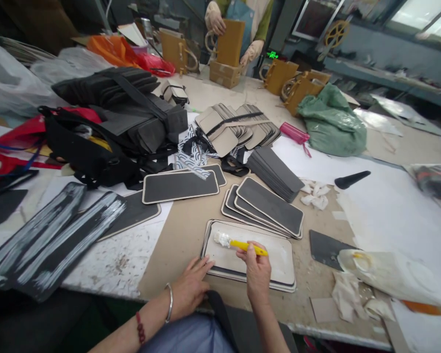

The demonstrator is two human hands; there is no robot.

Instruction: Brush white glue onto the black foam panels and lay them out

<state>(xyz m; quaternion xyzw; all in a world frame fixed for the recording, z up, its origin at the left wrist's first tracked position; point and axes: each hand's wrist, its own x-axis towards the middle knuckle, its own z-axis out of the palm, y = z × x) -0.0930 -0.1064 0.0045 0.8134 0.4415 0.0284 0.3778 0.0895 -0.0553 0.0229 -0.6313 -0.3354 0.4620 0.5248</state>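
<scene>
From my remote seat I count one yellow-handled brush with white-coated bristles point(242, 244) and, beneath it, one stack of beige, round-cornered rectangular panels point(228, 262) right in front of the wearer. Just beyond lies one fanned pile of dark grey, pale-rimmed panels point(270, 203); to the left I count two long dark strips streaked with white point(77, 240), and at the far side four tan, box-shaped bags point(231, 41).

I can't count the beige panels, since the top one hides most of those below. The frame cuts off the head of another person in green sleeves point(238, 12), and the strips' near left end runs out of view.

My view shows the right hand point(257, 272) closed around the brush handle, bristles over the top panel's left part. The left hand point(191, 289) is unclosed, fingers stretched out, fingertips at the stack's near left corner.
</scene>
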